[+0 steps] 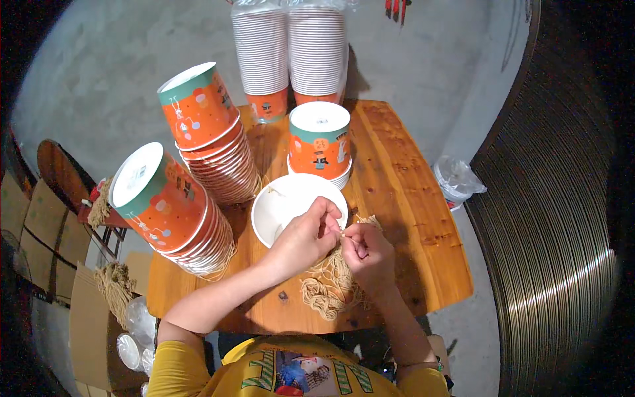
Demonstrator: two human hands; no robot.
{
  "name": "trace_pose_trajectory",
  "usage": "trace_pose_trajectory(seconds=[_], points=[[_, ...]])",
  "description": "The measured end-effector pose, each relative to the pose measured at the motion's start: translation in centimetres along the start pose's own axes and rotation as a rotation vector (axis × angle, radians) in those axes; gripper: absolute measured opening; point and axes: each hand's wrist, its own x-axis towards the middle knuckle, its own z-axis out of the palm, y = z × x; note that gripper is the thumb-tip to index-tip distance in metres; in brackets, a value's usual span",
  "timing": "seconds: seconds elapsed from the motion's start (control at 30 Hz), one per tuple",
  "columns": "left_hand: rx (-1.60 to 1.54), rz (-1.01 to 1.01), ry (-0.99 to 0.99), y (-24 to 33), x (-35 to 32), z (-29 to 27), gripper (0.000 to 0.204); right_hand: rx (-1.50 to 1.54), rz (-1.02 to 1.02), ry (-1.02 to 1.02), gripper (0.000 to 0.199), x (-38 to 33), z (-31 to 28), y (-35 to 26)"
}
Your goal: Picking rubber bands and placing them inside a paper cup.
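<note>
1. The left hand (305, 237) is curled, fingertips pinched on a thin strand of tan twine at the near rim of the white paper bowl (291, 198). The hand overlaps that rim from the person's side.
2. The right hand (368, 250) is closed in a loose fist just beside the left, also gripping twine; the two hands nearly touch over the strand between them.
3. The twine bundle (329, 286) lies on the wooden tabletop (410, 212) directly under and in front of both hands, near the tabletop's near edge. It is a loose, tangled heap of looped cord.
4. The white paper bowl stands upright, mouth open, at about the middle of the tabletop. Whether anything lies inside it cannot be told.
5. Just behind the bowl stands a short stack of orange printed cups (319, 142), bases up.
6. Left of the bowl, two long nested stacks of the same orange cups lie tilted on their sides: the nearer stack (169, 208) at the tabletop's left edge and the farther stack (211, 135) behind it. A strand of twine hangs beneath the nearer stack.
7. At the far end of the tabletop two tall white-sided stacks (291, 53) stand side by side in clear wrap.
8. On the floor: a crumpled clear plastic bag (456, 177) right of the tabletop; cardboard boxes (40, 231) and more twine (116, 281) at the left.
</note>
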Motion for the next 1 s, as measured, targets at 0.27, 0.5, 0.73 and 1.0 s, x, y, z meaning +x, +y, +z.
trace_pose_trajectory(seconds=[0.27, 0.5, 0.73, 1.0], points=[[0.151, 0.112, -0.042, -0.4, 0.0, 0.0, 0.027, -0.065, -0.152, -0.006, 0.011, 0.4, -0.2, 0.5], [0.226, 0.128, -0.047, -0.6, 0.0, 0.2, 0.027, 0.027, 0.039, -0.014, 0.009, 0.5, -0.5, 1.0], [0.368, 0.169, 0.011, -0.8, 0.2, -0.1, 0.012, 0.021, 0.023, -0.039, 0.011, 0.7, -0.7, 1.3], [0.339, 0.155, 0.067, -1.0, -0.1, -0.2, 0.008, 0.049, 0.023, -0.036, 0.012, 0.7, -0.8, 1.2]])
